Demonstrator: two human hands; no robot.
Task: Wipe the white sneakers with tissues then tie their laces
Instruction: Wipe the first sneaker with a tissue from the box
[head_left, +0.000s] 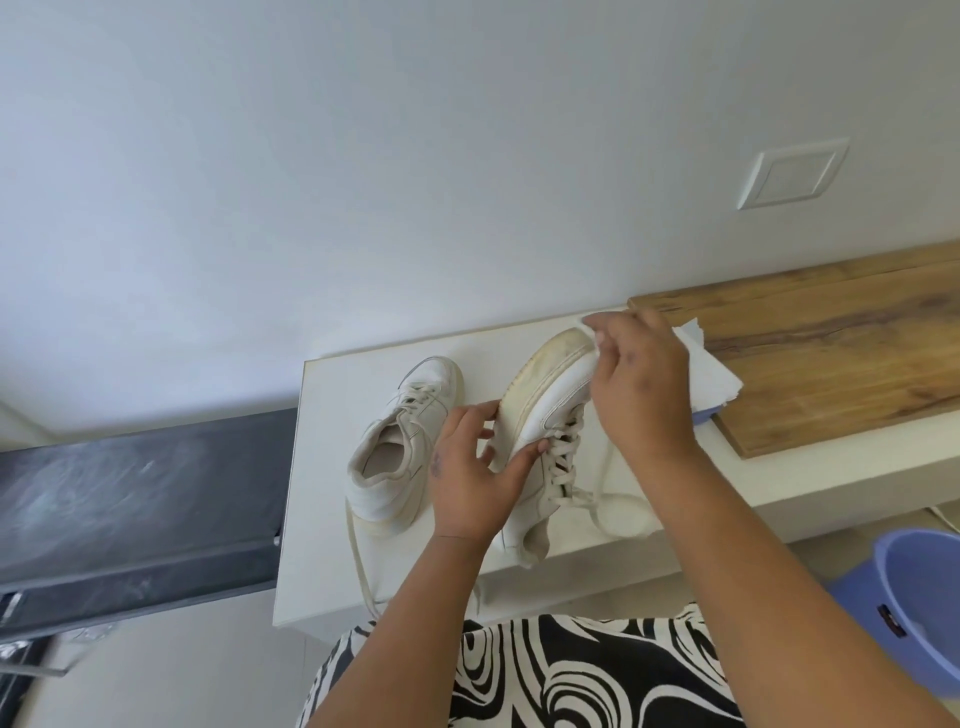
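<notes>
White ledge (332, 395): tilted sneaker (550, 410), toe toward wall (363, 156).

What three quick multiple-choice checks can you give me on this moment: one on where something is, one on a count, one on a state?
1. Where is the sneaker that nobody is holding?
A. On the white shelf, left of the tilted one
B. In the blue bucket
C. On the wooden board

2. How many sneakers are in view?
A. One
B. Two
C. Three

3. What state are the laces of the tilted sneaker in?
A. Tied in a bow
B. Removed
C. Untied, hanging loose

Answers:
1. A: the free sneaker stands on the white shelf, left of the tilted sneaker.
2. B: only those two show.
3. C: the laces loop loosely over the shelf edge, while the left hand holds that sneaker on its side and the right hand presses a tissue at its toe.
</notes>
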